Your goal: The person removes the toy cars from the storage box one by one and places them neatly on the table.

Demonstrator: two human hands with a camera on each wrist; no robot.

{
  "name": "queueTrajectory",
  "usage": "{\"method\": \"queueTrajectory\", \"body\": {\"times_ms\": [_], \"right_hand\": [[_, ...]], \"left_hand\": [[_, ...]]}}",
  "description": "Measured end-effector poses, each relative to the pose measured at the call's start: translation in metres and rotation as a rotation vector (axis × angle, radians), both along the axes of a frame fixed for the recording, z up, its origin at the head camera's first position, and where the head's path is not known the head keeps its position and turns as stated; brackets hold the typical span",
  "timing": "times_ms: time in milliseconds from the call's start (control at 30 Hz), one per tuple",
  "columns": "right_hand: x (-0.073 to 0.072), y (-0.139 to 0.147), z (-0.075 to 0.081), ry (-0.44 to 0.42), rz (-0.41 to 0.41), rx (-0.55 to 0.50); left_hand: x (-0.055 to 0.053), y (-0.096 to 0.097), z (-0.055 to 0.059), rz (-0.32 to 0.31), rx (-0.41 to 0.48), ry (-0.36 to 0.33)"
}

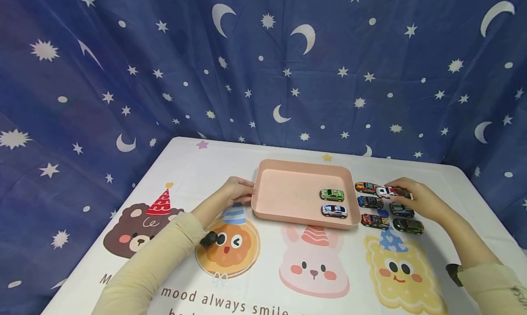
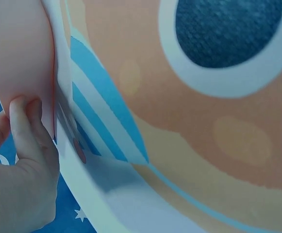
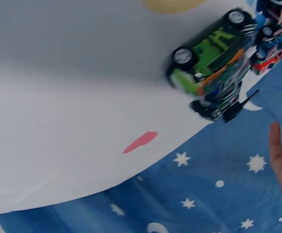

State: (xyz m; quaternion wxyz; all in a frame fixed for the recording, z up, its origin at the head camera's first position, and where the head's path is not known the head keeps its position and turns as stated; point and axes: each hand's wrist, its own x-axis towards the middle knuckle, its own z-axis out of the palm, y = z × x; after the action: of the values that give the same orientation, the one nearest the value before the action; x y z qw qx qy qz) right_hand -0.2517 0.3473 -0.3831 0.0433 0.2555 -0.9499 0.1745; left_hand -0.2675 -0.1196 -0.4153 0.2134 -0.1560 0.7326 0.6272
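Note:
My left hand (image 1: 239,190) pinches the left wall of a shallow pink tray (image 1: 288,221). In the left wrist view, thumb and fingers meet on the tray's wall (image 2: 24,58). Inside the tray, near its right end, are a green toy car (image 1: 331,195) and a white-and-blue toy car (image 1: 334,211). Right of the tray, my right hand (image 1: 420,198) pinches a white-and-red toy car (image 1: 385,192) above a group of toy cars. A dark brown car (image 1: 407,193) is partly hidden by that hand. At the right wrist view's edge, only part of the hand shows.
Beside the tray stand a red-and-yellow car (image 1: 365,187), a blue car (image 1: 370,202), a red car (image 1: 374,221), a dark grey car (image 1: 401,209) and a dark green car (image 1: 408,225). A printed cloth (image 1: 255,269) covers the table; a starry curtain (image 1: 247,54) hangs behind.

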Motion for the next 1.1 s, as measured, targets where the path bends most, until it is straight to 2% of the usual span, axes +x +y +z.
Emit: {"method": "queueTrajectory", "body": {"times_ms": [200,567,733,967,1100], "right_hand": [[0.004,0.02,-0.004,0.043,-0.033,-0.033],[-0.001,0.054,-0.016,0.126,-0.055,0.055],[-0.005,0.064,-0.018,0.105,-0.069,0.084],[-0.016,0.077,-0.019,-0.024,-0.122,0.096],[-0.017,0.087,-0.023,-0.061,-0.146,0.109]], "left_hand": [[0.001,0.002,0.0,0.002,0.003,0.001],[0.002,0.001,0.0,-0.003,-0.001,0.016],[0.001,-0.001,0.001,-0.002,-0.003,0.021],[0.001,0.0,0.0,0.007,-0.009,0.043],[0.002,0.001,-0.003,0.012,-0.013,0.041]]}}
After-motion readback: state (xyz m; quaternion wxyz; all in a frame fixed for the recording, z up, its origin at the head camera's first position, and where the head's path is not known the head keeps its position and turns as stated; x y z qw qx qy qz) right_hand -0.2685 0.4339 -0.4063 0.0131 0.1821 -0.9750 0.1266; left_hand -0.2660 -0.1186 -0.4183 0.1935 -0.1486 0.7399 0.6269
